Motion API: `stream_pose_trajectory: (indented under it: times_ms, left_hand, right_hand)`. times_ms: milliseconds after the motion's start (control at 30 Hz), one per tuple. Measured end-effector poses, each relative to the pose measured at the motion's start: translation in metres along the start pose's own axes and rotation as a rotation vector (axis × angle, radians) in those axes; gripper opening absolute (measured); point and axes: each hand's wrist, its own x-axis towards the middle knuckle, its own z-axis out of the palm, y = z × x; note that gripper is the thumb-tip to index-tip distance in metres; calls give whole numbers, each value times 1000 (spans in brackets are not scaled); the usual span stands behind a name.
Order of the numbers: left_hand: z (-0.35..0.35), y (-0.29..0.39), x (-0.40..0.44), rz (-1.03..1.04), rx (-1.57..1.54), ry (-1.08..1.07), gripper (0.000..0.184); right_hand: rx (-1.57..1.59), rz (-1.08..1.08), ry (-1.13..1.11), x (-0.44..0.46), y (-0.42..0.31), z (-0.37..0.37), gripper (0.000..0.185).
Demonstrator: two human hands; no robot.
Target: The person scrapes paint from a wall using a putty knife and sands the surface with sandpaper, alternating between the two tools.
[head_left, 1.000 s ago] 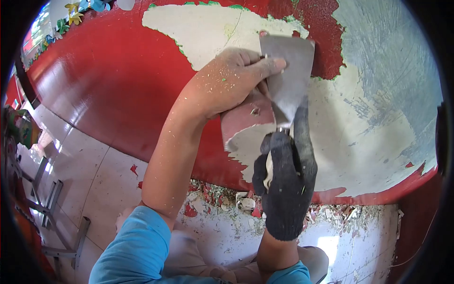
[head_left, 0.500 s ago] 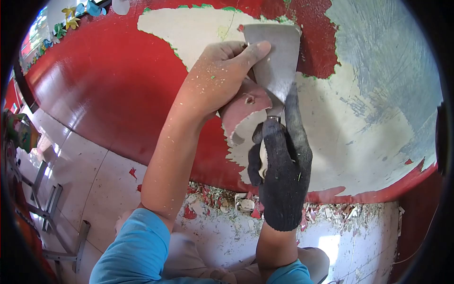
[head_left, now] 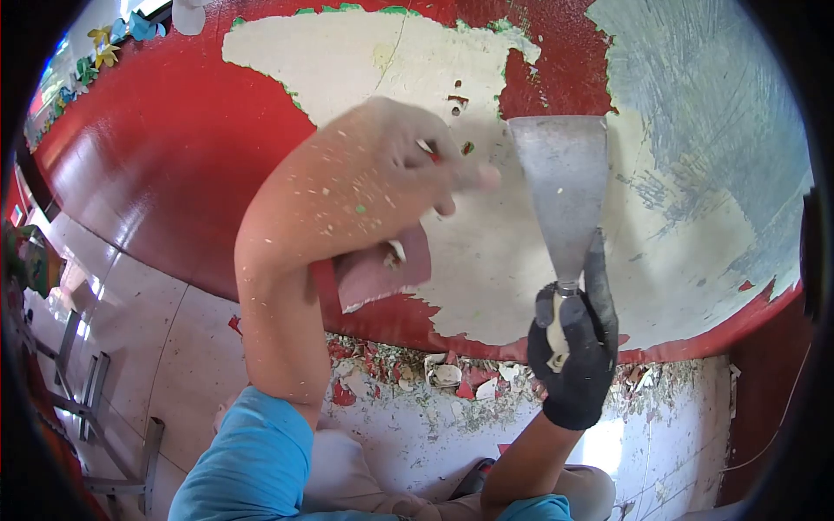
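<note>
My right hand (head_left: 580, 352), in a dark glove, grips the pale handle of a wide putty knife (head_left: 563, 174). Its metal blade points up, over the patch stripped of red paint (head_left: 478, 278). My bare left hand (head_left: 417, 165), dusted with pale flecks, is blurred by motion left of the blade and apart from it. Below that hand is a curled peel of paint (head_left: 391, 269), dull pink with a torn pale edge. Whether my fingers hold the peel cannot be made out.
The curved surface keeps glossy red paint (head_left: 182, 165) at left and a grey scratched area (head_left: 712, 113) at upper right. Paint chips (head_left: 443, 373) litter the floor along its base. A metal frame (head_left: 143, 469) stands on the tiles at lower left.
The putty knife has moved right and down, away from my left hand. My left hand has come off the blade and bent at the wrist. The peel has shifted left and down.
</note>
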Motion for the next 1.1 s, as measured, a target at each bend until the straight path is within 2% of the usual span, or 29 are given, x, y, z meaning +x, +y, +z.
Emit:
stream_pose_trajectory:
  times_ms: [67,133,167,200,300,400,467,633,733,800,833,900,1000,1100]
  left_hand:
    - [8,11,2,-131,107,-191,36]
    - [20,16,4,-80,36,-170,36]
    - [27,9,8,-64,-73,-150,37]
    - [33,2,10,-47,-182,-130,38]
    - [36,-16,22,11,-100,-122,37]
    - [33,-18,22,-50,76,-159,37]
    - [31,-22,22,-52,70,-172,36]
    - [18,-17,15,-89,-19,-158,37]
    - [17,-15,15,-143,-57,-168,37]
    - [18,-14,15,-161,-177,-143,35]
    - [21,-20,16,-165,-184,-142,35]
    - [30,-31,20,0,-338,-85,34]
    - [22,-30,19,-63,-286,-178,32]
    - [23,-29,20,-63,-328,-124,32]
  right_hand:
    - [-31,15,12,-2,2,8,60]
    - [116,109,46,-9,7,25,61]
    - [116,63,163,-8,17,40,59]
    - [157,98,170,-12,20,49,58]
    - [280,120,198,-23,35,70,59]
    - [326,115,240,-23,49,80,59]
    - [431,147,173,-24,56,81,61]
    - [346,158,91,-20,58,84,63]
    - [194,70,114,-15,54,80,60]
    - [129,95,105,-14,40,78,57]
    - [19,8,139,-12,46,71,50]
    - [23,27,142,-14,47,69,50]
    - [73,46,151,-14,46,70,51]
    - [110,48,146,-12,43,69,52]
